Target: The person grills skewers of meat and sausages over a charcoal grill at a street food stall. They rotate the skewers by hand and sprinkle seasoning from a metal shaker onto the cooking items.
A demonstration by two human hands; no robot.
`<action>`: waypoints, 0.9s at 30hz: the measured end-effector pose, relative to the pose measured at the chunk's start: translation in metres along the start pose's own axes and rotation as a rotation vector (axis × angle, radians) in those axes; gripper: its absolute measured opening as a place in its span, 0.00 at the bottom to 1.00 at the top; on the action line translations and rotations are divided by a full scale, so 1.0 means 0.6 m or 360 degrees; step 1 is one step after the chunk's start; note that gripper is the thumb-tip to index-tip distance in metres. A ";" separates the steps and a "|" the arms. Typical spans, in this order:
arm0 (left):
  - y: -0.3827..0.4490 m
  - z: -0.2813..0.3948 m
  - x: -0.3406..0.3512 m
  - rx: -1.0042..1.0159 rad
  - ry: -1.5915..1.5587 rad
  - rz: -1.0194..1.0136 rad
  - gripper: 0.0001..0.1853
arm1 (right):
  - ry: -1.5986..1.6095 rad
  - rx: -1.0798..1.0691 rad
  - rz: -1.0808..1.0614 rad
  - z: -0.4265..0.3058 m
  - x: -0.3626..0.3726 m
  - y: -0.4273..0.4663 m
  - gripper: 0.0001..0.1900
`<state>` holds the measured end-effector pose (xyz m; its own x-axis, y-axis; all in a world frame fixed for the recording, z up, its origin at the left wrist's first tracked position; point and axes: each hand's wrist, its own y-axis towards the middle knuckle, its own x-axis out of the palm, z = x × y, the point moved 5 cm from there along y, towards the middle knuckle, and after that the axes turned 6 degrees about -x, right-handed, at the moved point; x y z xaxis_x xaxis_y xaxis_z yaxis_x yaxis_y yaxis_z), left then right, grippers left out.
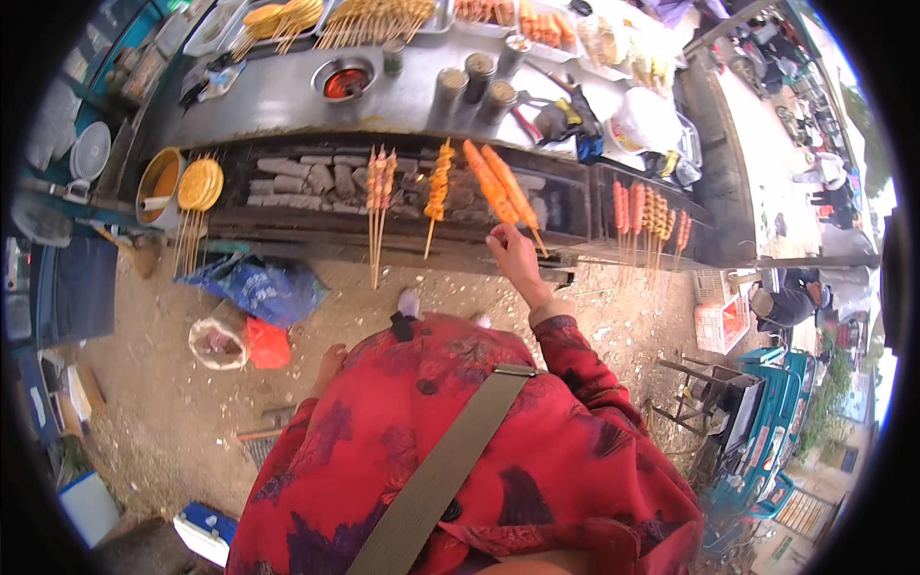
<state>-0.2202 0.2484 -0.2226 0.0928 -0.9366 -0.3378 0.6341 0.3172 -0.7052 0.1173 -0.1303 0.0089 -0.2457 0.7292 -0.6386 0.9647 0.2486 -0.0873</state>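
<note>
My right hand [514, 255] pinches the lower end of an orange sausage-like skewer [491, 181] at the front edge of the charcoal grill [287, 226]. Just right of it lies a second orange skewer [512, 183], its bare stick reaching past the edge. To the left, a skewer of folded yellow food [438, 183] and several thin meat skewers [381, 180] span the trough over grey charcoal [309, 180]. My left hand [330, 368] hangs low beside the red patterned jacket, away from the grill. Its fingers are partly hidden.
Round yellow skewers [200, 185] rest at the grill's left end, by a pot of sauce [159, 183]. More skewers [636, 208] lie at the right. Behind stand a red sauce bowl [343, 80], shaker cans [480, 72] and pliers [528, 126]. Bags [262, 291] sit on the ground.
</note>
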 end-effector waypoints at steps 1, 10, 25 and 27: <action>0.016 -0.009 0.005 0.0033 -0.0051 -0.0047 0.18 | -0.0227 -0.0040 0.0136 0.010 -0.035 -0.007 0.11; 0.074 0.023 0.048 0.0042 0.0132 -0.0143 0.19 | -0.0743 0.0028 -0.0007 0.084 -0.064 -0.015 0.13; 0.006 0.072 0.072 0.0314 0.0430 -0.0055 0.18 | -0.0798 -0.0203 -0.0288 0.080 -0.060 0.009 0.08; -0.002 0.064 0.076 0.0254 0.0358 -0.0038 0.18 | -0.0823 -0.0176 -0.0346 0.087 -0.058 0.016 0.07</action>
<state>-0.1876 0.1998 -0.2132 -0.0851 -0.8815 -0.4644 0.7486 0.2511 -0.6136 0.1400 -0.1865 -0.0098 -0.3321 0.2541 -0.9084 0.8747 0.4435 -0.1957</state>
